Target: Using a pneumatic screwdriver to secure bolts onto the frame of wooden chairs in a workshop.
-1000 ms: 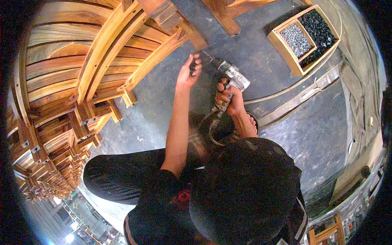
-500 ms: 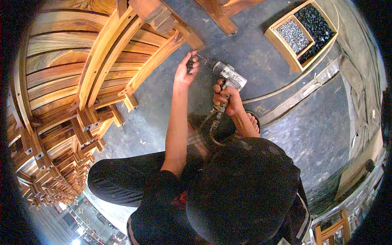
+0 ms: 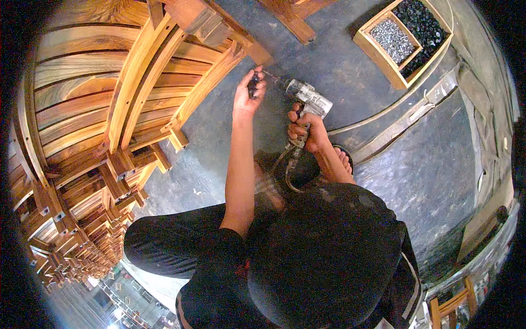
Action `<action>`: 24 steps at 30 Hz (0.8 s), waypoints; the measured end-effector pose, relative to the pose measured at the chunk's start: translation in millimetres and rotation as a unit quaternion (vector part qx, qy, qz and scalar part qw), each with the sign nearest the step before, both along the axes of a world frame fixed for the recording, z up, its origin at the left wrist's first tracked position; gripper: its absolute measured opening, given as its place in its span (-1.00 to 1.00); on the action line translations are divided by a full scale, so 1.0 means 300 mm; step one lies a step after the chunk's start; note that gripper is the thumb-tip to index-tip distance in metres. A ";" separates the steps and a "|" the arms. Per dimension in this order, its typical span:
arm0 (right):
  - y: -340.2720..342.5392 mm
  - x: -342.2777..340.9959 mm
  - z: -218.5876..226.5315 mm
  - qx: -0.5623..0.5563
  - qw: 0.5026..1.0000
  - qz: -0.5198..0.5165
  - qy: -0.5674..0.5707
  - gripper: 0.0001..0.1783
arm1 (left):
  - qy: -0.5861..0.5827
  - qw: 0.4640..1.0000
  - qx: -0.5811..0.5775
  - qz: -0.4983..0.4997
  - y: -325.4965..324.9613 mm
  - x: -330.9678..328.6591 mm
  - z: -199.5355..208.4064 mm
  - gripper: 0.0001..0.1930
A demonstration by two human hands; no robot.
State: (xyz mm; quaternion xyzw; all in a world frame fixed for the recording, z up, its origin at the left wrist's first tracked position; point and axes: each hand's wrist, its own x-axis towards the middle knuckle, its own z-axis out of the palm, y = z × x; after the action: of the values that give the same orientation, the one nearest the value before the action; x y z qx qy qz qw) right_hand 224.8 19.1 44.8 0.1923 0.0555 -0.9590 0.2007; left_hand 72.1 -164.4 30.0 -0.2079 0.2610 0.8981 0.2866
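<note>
My right hand [image 3: 308,130] is wrapped round the handle of a worn silver pistol-grip air driver [image 3: 316,103], its bit pointing left toward my other hand. A hose runs down from the handle. In the closed fingers of my left hand [image 3: 246,101] are small black pieces [image 3: 253,86], partly hidden by the fingers. That hand is just below the end of a wooden leg [image 3: 258,54] belonging to a slatted wooden piece of furniture [image 3: 82,79]. The driver's bit reaches close to the left fingertips; whether it touches a screw there is too small to tell.
At the upper right, a wooden box [image 3: 383,66] holds silver screws [image 3: 392,40] and black pieces [image 3: 422,33] in separate compartments. More wooden legs [image 3: 296,24] lie at the top. Stacked wooden furniture [image 3: 82,219] lines the left. A hose [image 3: 383,112] crosses the dark floor.
Both hands keep their holds, left fingertips near the wooden leg and the driver close by. The whole view has shifted slightly; little else differs.
</note>
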 end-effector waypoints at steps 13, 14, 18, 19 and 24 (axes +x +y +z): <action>0.007 0.008 -0.003 0.012 1.000 -0.005 0.016 -0.67 | 0.021 0.998 -0.056 -0.035 0.017 -0.009 0.028 -0.71; 0.010 0.008 -0.004 0.018 1.000 -0.003 0.015 -0.68 | 0.023 0.997 -0.066 -0.038 0.020 -0.009 0.029 -0.73; 0.009 0.006 -0.002 -0.009 1.000 -0.003 0.004 -0.68 | 0.036 0.994 -0.076 -0.070 0.015 -0.012 0.025 -0.70; 0.006 0.006 -0.005 -0.007 1.000 -0.001 0.007 -0.69 | 0.034 0.992 -0.098 -0.073 0.016 -0.012 0.027 -0.70; -0.001 0.004 -0.003 0.000 1.000 -0.004 0.021 -0.69 | 0.034 0.986 -0.139 -0.085 0.026 -0.012 0.040 -0.68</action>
State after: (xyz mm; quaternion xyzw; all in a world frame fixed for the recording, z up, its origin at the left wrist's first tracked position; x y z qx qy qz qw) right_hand 225.9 18.7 44.0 0.1725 0.0589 -0.9636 0.1954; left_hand 68.5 -156.7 42.1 -0.1920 0.4096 0.8321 0.3210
